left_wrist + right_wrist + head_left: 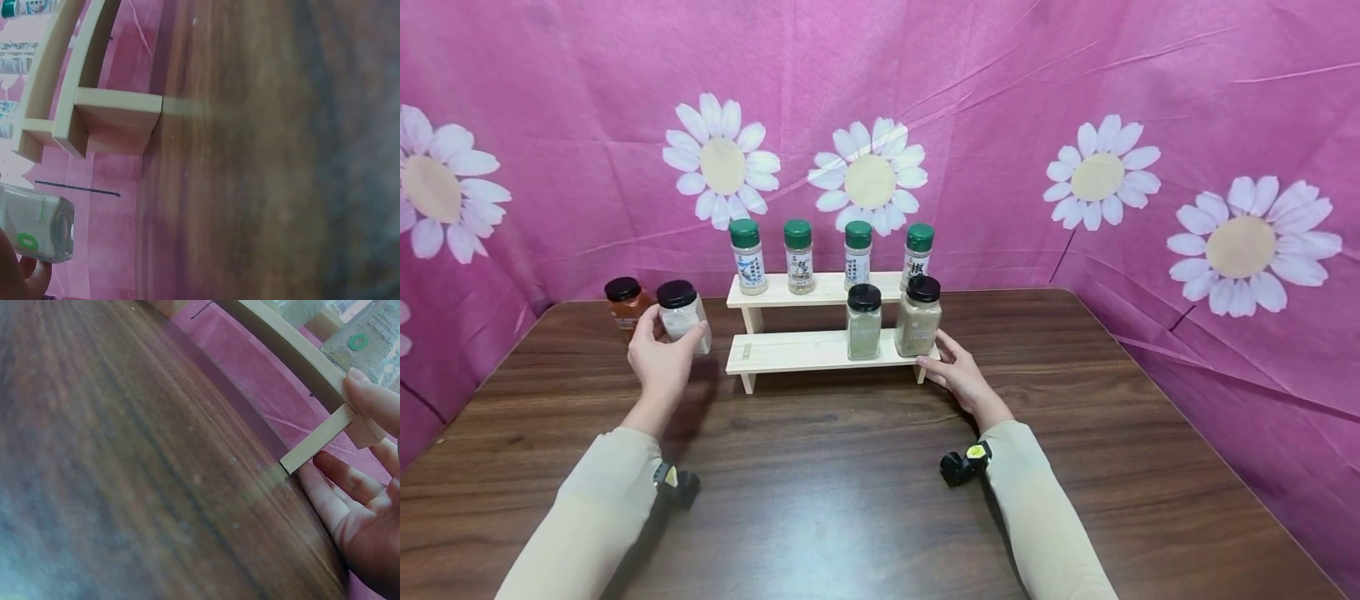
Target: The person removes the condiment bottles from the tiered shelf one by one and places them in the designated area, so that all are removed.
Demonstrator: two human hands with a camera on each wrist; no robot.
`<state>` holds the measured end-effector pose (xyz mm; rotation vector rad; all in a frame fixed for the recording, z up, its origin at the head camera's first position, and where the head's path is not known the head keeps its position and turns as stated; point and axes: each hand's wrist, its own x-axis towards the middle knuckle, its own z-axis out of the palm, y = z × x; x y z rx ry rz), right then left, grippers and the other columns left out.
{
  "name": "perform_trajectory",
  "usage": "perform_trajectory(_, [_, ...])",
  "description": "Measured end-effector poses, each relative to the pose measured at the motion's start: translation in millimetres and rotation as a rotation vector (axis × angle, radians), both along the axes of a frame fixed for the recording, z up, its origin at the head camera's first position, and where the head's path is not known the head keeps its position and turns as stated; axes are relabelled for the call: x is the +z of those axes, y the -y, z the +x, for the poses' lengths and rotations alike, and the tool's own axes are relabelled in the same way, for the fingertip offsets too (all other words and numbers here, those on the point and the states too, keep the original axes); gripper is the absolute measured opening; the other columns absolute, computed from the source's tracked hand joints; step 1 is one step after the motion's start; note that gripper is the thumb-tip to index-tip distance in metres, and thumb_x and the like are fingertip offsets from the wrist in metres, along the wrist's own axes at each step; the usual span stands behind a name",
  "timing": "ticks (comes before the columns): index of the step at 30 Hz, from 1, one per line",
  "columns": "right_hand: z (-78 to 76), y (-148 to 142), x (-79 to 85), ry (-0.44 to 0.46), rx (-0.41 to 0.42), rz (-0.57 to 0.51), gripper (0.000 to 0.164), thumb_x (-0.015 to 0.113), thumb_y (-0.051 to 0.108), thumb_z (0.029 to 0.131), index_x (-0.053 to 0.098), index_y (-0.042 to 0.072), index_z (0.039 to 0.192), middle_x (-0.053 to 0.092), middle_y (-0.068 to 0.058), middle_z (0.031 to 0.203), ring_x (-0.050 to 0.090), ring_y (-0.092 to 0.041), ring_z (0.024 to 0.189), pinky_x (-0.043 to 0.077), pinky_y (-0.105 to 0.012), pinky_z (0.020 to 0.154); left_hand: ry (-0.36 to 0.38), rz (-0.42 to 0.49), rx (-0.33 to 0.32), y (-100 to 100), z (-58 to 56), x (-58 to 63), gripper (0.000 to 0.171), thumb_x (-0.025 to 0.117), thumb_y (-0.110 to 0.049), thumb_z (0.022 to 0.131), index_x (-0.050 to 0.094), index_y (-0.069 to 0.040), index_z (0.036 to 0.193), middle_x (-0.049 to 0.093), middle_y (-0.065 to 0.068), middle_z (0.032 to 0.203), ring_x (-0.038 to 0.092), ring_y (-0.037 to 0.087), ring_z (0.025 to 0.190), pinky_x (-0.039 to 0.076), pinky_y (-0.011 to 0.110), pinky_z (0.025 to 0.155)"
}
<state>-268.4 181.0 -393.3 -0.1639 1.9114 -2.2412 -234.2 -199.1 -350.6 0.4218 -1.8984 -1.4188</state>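
My left hand (661,360) grips a square glass jar (683,317) of white contents with a black lid, left of a two-step wooden spice rack (793,352). The left wrist view shows this jar (39,219) raised off the table. Behind it stands a black-lidded jar of red-brown spice (627,310), partly hidden. At the rack's right end, my right hand (961,377) holds the lower shelf, thumb on its top edge and fingers by the leg (320,437). Close to that thumb, a jar of tan powder (917,323) stands on the lower step, beside a jar of greenish powder (863,327).
Several green-capped shaker bottles (799,258) line the upper step. The rack stands toward the back of a dark wooden table (820,483). Behind the table hangs a pink cloth (985,100) with white daisies.
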Motion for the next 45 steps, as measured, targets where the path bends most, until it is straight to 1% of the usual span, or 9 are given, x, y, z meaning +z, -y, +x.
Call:
perform_trajectory(6, [-0.5, -0.5, -0.8, -0.001, 0.005, -0.006, 0.067, 0.055, -0.004, 0.081, 0.021, 0.009, 0.137, 0.029, -0.021, 0.133, 0.042, -0.025, 0.108, 0.04, -0.034, 0.085, 0.021, 0.016, -0.005, 0.7, -7.9, -0.5, 0.051, 0.071, -0.01, 0.067, 0.052, -0.004, 0.114, 0.057, 0.012, 0.102, 0.05, 0.014, 0.088, 0.038, 0.016, 0.071])
perform_trajectory(11, [-0.5, -0.4, -1.0, 0.003, 0.009, -0.003, 0.068, 0.055, -0.004, 0.081, 0.02, 0.009, 0.137, 0.029, -0.021, 0.132, 0.043, -0.024, 0.107, 0.04, -0.034, 0.085, 0.04, 0.007, -0.016, 1.9, -17.4, -3.7, 0.05, 0.071, -0.012, 0.068, 0.053, -0.004, 0.114, 0.057, 0.011, 0.101, 0.05, 0.01, 0.083, 0.038, 0.016, 0.069])
perform_trajectory(13, [-0.3, -0.5, -1.0, 0.004, 0.007, -0.005, 0.068, 0.055, -0.004, 0.081, 0.02, 0.009, 0.137, 0.03, -0.021, 0.132, 0.044, -0.024, 0.106, 0.04, -0.034, 0.084, 0.049, 0.005, -0.023, 2.8, -21.8, -5.5, 0.05, 0.071, -0.012, 0.068, 0.053, -0.005, 0.114, 0.057, 0.01, 0.101, 0.05, 0.008, 0.083, 0.039, 0.016, 0.07])
perform_trajectory(17, [0.2, -0.8, -0.9, 0.003, 0.004, -0.006, 0.068, 0.055, -0.004, 0.08, 0.02, 0.009, 0.137, 0.03, -0.022, 0.131, 0.047, -0.021, 0.102, 0.04, -0.034, 0.084, 0.052, 0.005, -0.029, 3.6, -29.5, -7.9, 0.048, 0.071, -0.011, 0.068, 0.054, -0.004, 0.113, 0.057, 0.01, 0.101, 0.049, 0.011, 0.085, 0.038, 0.02, 0.075])
perform_trajectory(20, [0.4, -1.0, -0.8, 0.001, 0.002, -0.013, 0.068, 0.055, -0.004, 0.08, 0.02, 0.008, 0.137, 0.031, -0.023, 0.13, 0.05, -0.019, 0.097, 0.041, -0.034, 0.084, 0.053, 0.032, -0.034, 4.4, -35.7, -9.4, 0.048, 0.071, -0.009, 0.068, 0.054, -0.004, 0.113, 0.056, 0.01, 0.1, 0.048, 0.012, 0.088, 0.038, 0.023, 0.079])
perform_trajectory(26, [0.8, -1.0, -1.1, 0.0, 0.005, -0.017, 0.068, 0.054, -0.004, 0.08, 0.02, 0.008, 0.137, 0.031, -0.023, 0.13, 0.051, -0.017, 0.095, 0.041, -0.034, 0.083, 0.076, 0.094, -0.041, 8.6, -47.9, -11.5, 0.051, 0.07, -0.006, 0.068, 0.052, -0.006, 0.116, 0.055, 0.009, 0.104, 0.047, 0.013, 0.092, 0.037, 0.023, 0.083])
perform_trajectory(31, [0.5, -0.7, -1.5, 0.005, 0.001, -0.019, 0.068, 0.056, -0.004, 0.08, 0.02, 0.008, 0.137, 0.031, -0.024, 0.129, 0.05, -0.018, 0.096, 0.041, -0.034, 0.083, 0.094, 0.104, -0.053, 8.5, -54.3, -11.1, 0.053, 0.069, -0.006, 0.069, 0.05, -0.006, 0.118, 0.054, 0.011, 0.109, 0.047, 0.015, 0.096, 0.036, 0.023, 0.085])
perform_trajectory(36, [0.0, -0.8, -2.8, 0.008, -0.006, -0.017, 0.069, 0.057, -0.004, 0.079, 0.02, 0.008, 0.137, 0.031, -0.025, 0.129, 0.05, -0.019, 0.096, 0.042, -0.033, 0.083, 0.138, 0.105, -0.058, 7.2, -59.5, -12.8, 0.055, 0.069, -0.008, 0.07, 0.049, -0.007, 0.12, 0.053, 0.01, 0.113, 0.045, 0.017, 0.1, 0.033, 0.023, 0.088])
perform_trajectory(45, [-0.8, -0.1, -4.6, -0.008, -0.012, 0.002, 0.068, 0.055, -0.004, 0.08, 0.02, 0.009, 0.137, 0.032, -0.025, 0.128, 0.049, -0.022, 0.099, 0.041, -0.034, 0.083, 0.156, 0.137, -0.075, 7.8, -70.0, -12.9, 0.051, 0.067, -0.005, 0.07, 0.049, -0.005, 0.118, 0.053, 0.01, 0.11, 0.047, 0.014, 0.096, 0.037, 0.023, 0.083])
